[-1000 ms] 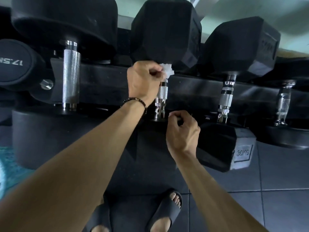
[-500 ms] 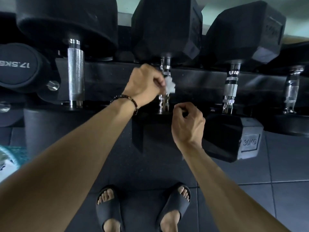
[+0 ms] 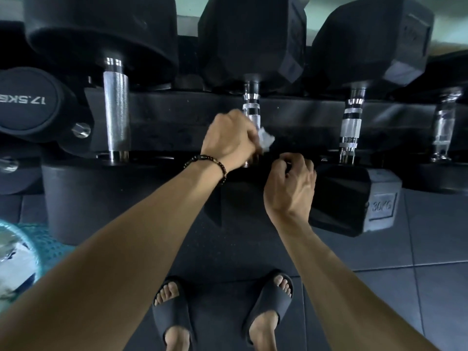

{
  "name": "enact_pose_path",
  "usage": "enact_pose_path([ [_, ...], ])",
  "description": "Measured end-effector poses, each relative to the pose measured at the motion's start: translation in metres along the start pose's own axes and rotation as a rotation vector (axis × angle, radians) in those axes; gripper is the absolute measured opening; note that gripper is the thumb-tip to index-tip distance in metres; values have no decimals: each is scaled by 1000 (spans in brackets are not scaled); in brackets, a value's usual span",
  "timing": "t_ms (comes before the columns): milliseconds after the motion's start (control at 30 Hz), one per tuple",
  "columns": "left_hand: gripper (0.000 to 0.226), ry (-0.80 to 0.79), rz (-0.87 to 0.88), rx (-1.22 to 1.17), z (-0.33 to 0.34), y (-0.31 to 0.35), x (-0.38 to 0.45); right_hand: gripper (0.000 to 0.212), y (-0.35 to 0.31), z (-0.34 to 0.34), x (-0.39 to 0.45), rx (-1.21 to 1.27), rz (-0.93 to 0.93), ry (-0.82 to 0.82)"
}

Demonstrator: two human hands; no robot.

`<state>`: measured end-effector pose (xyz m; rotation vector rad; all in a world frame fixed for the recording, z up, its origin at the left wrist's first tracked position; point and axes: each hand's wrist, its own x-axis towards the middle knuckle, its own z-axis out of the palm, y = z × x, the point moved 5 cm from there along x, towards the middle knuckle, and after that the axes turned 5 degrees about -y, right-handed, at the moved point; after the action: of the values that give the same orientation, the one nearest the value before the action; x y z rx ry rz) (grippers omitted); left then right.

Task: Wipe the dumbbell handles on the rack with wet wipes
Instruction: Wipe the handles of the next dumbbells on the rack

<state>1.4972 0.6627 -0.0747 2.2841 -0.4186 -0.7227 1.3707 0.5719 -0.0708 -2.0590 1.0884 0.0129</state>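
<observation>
Black dumbbells lie in a row on a dark rack (image 3: pixel 177 115), their chrome handles pointing towards me. My left hand (image 3: pixel 229 139) grips a white wet wipe (image 3: pixel 265 139) wrapped round the lower half of the middle dumbbell handle (image 3: pixel 251 111); the handle's near end is hidden behind the hand. My right hand (image 3: pixel 291 183) hovers just right of and below it, fingers curled, holding nothing, over the near head of the same dumbbell. Further handles stand to the left (image 3: pixel 116 115) and to the right (image 3: pixel 350 127).
A hexagonal head marked 30KG (image 3: pixel 379 203) juts out at the right. A round 17.5KG head (image 3: pixel 27 102) sits at the far left. A teal mesh basket (image 3: pixel 22 254) stands on the floor at lower left. My feet in black slides (image 3: pixel 268 305) stand on dark floor tiles.
My left hand has slid the wipe down the middle handle from its far end towards me. The right hand has stayed near the handle's base.
</observation>
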Motion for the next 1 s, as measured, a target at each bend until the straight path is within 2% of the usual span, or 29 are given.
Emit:
enact_pose_path([
  [67,23,122,0,-67,-7,5,5,27,-1,0,1,-5,1,-2],
  [100,24,132,-14,-92,-8,5,7,27,-1,0,1,-4,2,-3],
  [267,11,-108,-70,-9,2,-7,-5,26,-1,-2,1,7,-1,13],
  [367,12,53,-5,-107,-8,-4,-5,26,-2,-1,0,8,-7,16],
  [433,13,134,-26,-220,-14,-4,-2,29,-2,-1,0,13,-21,18],
  [600,15,-86,-147,-92,1,-25,-9,36,-2,-1,1,16,-13,0],
  [700,16,21,-151,-265,-10,-26,-6,47,-5,-1,0,27,-7,-11],
  [767,22,83,-155,-359,-16,-28,-2,45,-4,-1,1,29,-1,-17],
  [900,19,-53,-173,-262,-3,-37,-11,40,-2,-1,1,41,13,-15],
  [1000,15,38,-157,-317,-5,-34,-13,41,-3,-1,0,49,14,-19],
])
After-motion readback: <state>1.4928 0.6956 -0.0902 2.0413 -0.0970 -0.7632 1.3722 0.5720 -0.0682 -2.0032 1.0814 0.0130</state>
